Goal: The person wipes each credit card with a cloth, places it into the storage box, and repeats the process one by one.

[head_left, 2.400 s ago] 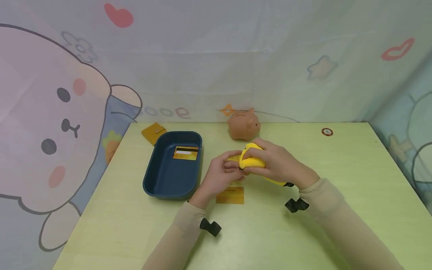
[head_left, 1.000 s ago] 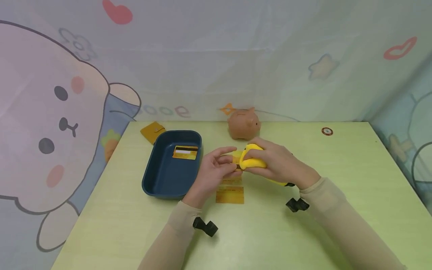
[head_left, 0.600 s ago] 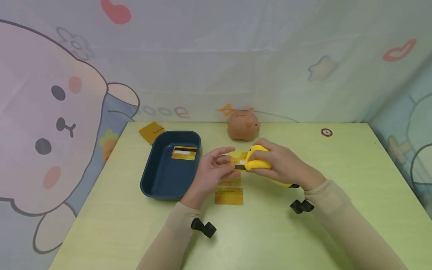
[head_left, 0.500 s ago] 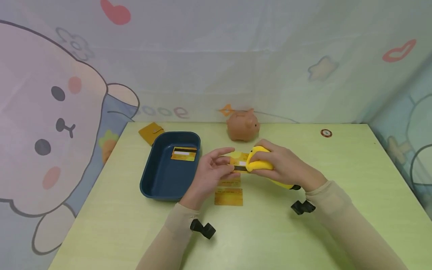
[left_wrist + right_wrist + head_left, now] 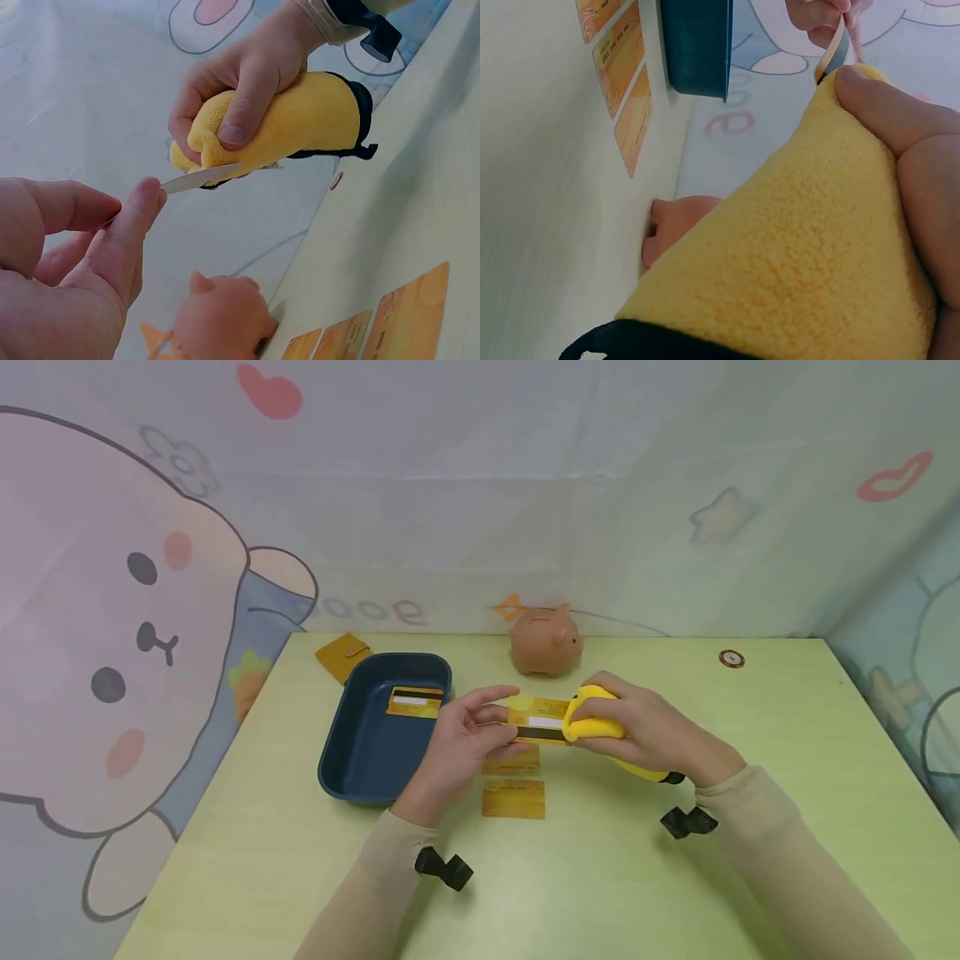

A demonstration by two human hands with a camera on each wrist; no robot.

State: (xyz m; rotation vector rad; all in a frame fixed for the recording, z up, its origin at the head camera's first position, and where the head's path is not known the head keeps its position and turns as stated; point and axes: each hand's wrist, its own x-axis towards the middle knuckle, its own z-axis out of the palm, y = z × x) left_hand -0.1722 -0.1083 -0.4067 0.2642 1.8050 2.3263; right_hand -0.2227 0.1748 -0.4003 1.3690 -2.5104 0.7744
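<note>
A gold bank card [image 5: 540, 722] with a dark magnetic stripe and a white strip is raised over the table. My left hand [image 5: 467, 735] pinches its left end between thumb and fingers. Around its right end, my right hand [image 5: 637, 722] grips a folded yellow fleecy cloth [image 5: 300, 124] with black edging and a small loop. Part of the card is hidden inside the fold. Below the hands, gold cards lie in a row on the table, among them a near card [image 5: 513, 799] and another card [image 5: 512, 762]; the wrist views show three.
To the left stands a dark blue tray [image 5: 352, 785] with another gold card [image 5: 414, 702] inside. A mustard card wallet [image 5: 341, 656] lies behind it. At the back are a pink piggy bank [image 5: 546, 643] and a red-and-white poker chip [image 5: 732, 658]. A printed curtain hangs behind the table.
My right hand has moved right with the cloth, and more of the card shows between the hands. Earlier the cloth covered nearly all of it. My left hand has shifted slightly left.
</note>
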